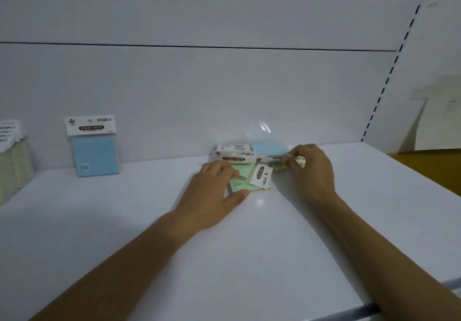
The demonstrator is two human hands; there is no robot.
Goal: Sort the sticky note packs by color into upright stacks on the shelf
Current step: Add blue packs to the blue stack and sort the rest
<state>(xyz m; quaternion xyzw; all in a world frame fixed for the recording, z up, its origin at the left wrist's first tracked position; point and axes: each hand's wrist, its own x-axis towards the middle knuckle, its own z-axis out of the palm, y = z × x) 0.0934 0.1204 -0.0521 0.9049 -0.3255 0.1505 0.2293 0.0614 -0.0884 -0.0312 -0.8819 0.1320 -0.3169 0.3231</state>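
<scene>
A white shelf (249,258) runs the width of the frame under dim light, backed by a white back panel (199,91) crossed by one thin dark seam (199,46). At the far left edge, a row of yellow packs (12,161) stands upright, partly cut off by the frame. Just right of it, well apart from the rest, a single blue pack (94,153) stands on edge against the back panel, its "STICKY NOTE" header on top.

At the centre, close to the back panel, a loose pile of packs lies flat. The person's left hand (214,196) grips a green pack (239,182) at the pile's near side, fingers curled over its top and thumb against its near edge. A white header card (260,176) lies slanted across that pack's right corner. Behind it lies another headed pack (234,157), and beside that a second blue pad (269,148) under a clear wrapper flap (262,129).

The right hand (311,171) pinches a white-edged pack (279,158) at the pile's right side; its colour cannot be told. Further right, a slotted upright (389,81) climbs the wall, and a yellow-brown surface (429,168) adjoins the shelf's end.
</scene>
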